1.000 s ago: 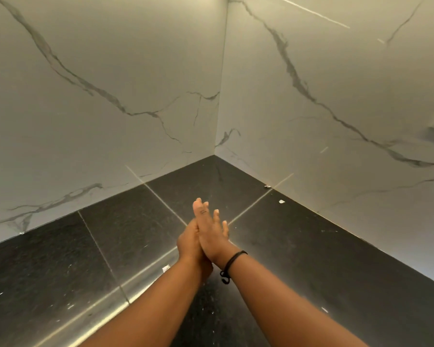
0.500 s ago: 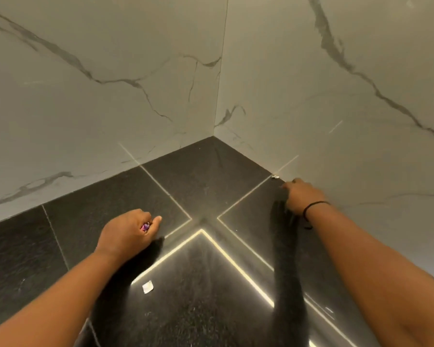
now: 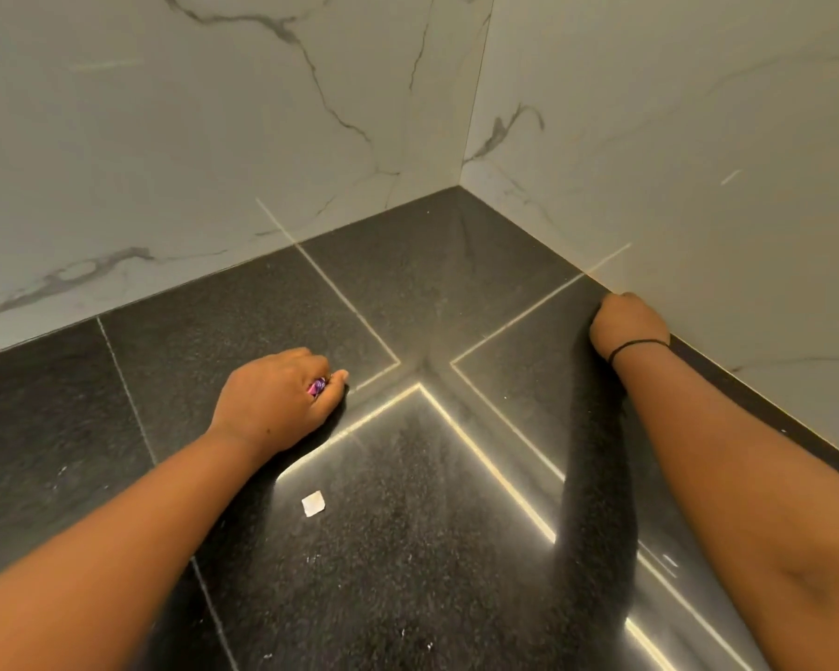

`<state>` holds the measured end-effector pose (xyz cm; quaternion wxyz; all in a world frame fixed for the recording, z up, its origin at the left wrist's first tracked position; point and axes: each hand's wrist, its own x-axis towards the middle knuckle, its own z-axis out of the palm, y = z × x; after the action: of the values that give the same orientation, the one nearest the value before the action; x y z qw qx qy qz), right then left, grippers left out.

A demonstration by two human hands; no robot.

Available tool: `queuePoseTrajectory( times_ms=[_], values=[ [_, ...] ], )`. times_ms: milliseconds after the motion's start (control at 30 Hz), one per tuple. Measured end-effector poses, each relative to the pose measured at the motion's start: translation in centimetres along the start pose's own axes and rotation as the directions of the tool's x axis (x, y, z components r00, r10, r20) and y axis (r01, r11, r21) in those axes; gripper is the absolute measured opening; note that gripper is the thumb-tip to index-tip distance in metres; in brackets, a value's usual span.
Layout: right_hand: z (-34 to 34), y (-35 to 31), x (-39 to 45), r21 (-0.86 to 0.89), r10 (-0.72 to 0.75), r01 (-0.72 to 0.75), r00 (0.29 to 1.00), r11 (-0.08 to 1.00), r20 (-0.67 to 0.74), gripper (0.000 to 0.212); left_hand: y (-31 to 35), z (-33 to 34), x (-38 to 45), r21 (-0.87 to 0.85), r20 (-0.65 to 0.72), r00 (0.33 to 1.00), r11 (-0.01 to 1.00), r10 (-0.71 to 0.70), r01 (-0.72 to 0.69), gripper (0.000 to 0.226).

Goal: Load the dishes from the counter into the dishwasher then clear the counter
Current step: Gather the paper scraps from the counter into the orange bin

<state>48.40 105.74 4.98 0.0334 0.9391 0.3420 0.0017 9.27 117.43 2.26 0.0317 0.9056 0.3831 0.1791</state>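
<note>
On the dark bench (image 3: 408,293), a white scrap (image 3: 313,503) lay just behind the left hand (image 3: 277,404) — curled round something purple (image 3: 317,387). Well apart, the right hand (image 3: 626,326) — fingers curled, contents hidden — touched the wall (image 3: 698,162).

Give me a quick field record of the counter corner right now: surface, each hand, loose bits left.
surface: black speckled counter meeting white marble walls
left hand: fingers curled, pinching a small purple scrap on the counter
right hand: fingers curled at the wall edge; what it holds is hidden
wrist: black band on the right wrist
loose bits: small white scrap near the left forearm, plus scattered white specks
dishes: none in view
</note>
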Motion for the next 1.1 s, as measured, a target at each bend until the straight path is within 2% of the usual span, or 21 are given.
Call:
queuePoseTrajectory(
  times_ms=[100, 233, 300, 367, 500, 667, 800, 867, 967, 1100],
  values=[
    [0.1, 0.9, -3.1, 0.034, 0.077, -0.079, 0.996, 0.996, 0.042, 0.032, 0.2, -0.3, 0.0, -0.007, 0.042, 0.999, 1.000, -0.019, 0.019, 0.039],
    [-0.6, -0.8, -9.0, 0.102, 0.040, -0.048, 0.996, 0.994, 0.085, 0.025, 0.6, -0.7, 0.2, -0.014, 0.071, 0.996, 0.999, -0.050, 0.051, 0.037],
    [-0.8, -3.1, -13.2, 0.166, -0.049, 0.039, 0.997, 0.985, 0.056, 0.022, 0.7, -0.8, 0.2, -0.032, 0.079, 0.995, 0.997, -0.068, 0.070, 0.037],
    [-0.7, -6.5, -17.8, 0.228, -0.198, 0.188, 0.980, 0.955, 0.021, 0.023, 0.7, -1.0, 0.1, -0.066, 0.078, 0.994, 0.994, -0.080, 0.086, 0.036],
    [-1.8, -14.5, -26.8, 0.353, -0.472, 0.431, 0.881, 0.831, 0.035, 0.027, 0.8, -1.7, -0.5, -0.113, 0.116, 0.988, 0.987, -0.100, 0.113, 0.033],
    [-2.3, -18.9, -33.5, 0.359, -0.669, 0.611, 0.741, 0.706, 0.054, 0.031, 0.6, -3.1, -4.5, -0.238, 0.103, 0.974, 0.946, -0.201, 0.220, 0.034],
    [-2.5, -18.5, -35.8, 0.244, -0.725, 0.690, 0.682, 0.682, 0.096, 0.033, 0.3, -5.0, -9.4, -0.352, 0.068, 0.929, 0.863, -0.363, 0.363, 0.042],
    [-2.8, -17.8, -36.3, 0.222, -0.730, 0.700, 0.675, 0.679, 0.102, 0.031, 0.3, -5.7, -11.4, -0.386, 0.082, 0.897, 0.816, -0.434, 0.431, 0.041],
    [-3.3, -16.5, -37.0, 0.207, -0.711, 0.685, 0.698, 0.699, 0.090, 0.028, 1.0, -6.8, -14.0, -0.389, 0.150, 0.872, 0.783, -0.466, 0.485, 0.036],
    [-3.6, -14.5, -38.2, 0.222, -0.685, 0.658, 0.724, 0.720, 0.077, 0.028, 2.5, -8.2, -17.5, -0.273, 0.234, 0.869, 0.828, -0.436, 0.489, 0.035]
  ],
)
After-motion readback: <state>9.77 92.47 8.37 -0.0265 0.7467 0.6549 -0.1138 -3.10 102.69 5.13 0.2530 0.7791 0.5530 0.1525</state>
